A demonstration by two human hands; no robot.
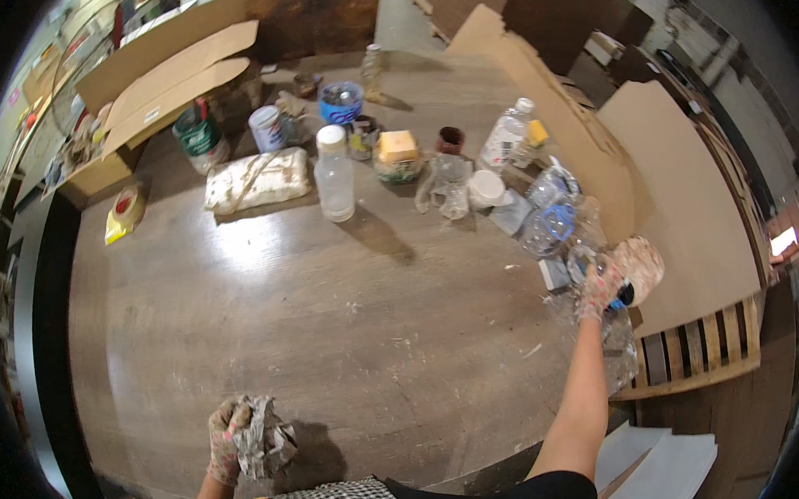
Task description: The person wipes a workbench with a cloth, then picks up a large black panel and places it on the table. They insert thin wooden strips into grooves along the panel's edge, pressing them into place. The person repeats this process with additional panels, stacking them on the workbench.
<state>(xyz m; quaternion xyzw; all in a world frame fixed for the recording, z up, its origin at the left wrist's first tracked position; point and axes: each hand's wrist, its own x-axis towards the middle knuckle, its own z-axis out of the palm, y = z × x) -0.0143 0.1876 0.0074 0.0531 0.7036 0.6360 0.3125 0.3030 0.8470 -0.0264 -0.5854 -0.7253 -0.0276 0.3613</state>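
Note:
My left hand (225, 436), in a patterned glove, is closed around a crumpled grey sheet (266, 439) that looks like paper or foil, low over the table's near edge. My right arm stretches far to the right. There my gloved right hand (601, 287) is closed at a heap of clear plastic waste; its fingertips are partly hidden, so what they grip is unclear. Touching or just beside it is a stained, whitish bundle (639, 266) with a black and blue piece below. A clear bottle with a blue ring (555, 224) and a small grey-white block (553, 274) lie close by.
Across the brown table (323, 309) stand a frosted white-capped bottle (334, 177), a wrapped white package (257, 181), a green can (200, 137), a tape roll (126, 210), a yellow sponge (397, 146) and a large clear bottle (507, 135). Cardboard (686, 203) borders the right side.

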